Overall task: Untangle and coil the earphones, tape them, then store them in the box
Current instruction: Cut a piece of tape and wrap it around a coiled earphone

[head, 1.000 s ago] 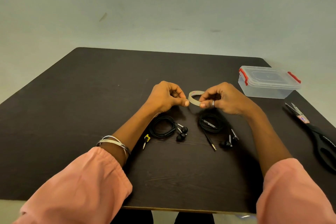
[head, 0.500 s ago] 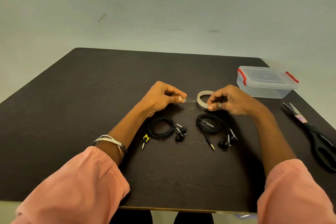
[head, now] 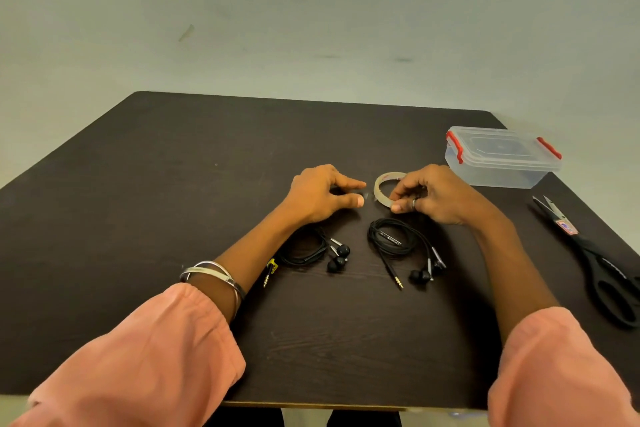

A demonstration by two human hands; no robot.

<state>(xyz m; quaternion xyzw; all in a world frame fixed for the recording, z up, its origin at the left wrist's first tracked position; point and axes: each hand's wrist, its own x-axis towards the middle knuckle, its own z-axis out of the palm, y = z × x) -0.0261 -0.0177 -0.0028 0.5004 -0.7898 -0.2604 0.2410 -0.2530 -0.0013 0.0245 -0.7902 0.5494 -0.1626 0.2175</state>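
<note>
Black-handled scissors [head: 595, 260] on dark table [head: 173, 184], right edge; pale wall [head: 311, 10] behind.

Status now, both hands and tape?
Right hand grips clear tape roll; left hand pinches its free end. Two coiled black earphones untaped. Lidded clear box shut.

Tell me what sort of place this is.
Probably a bare indoor work desk set up for a sorting task: a dark wooden table against a plain wall, with scissors and a lidded plastic box.
</note>
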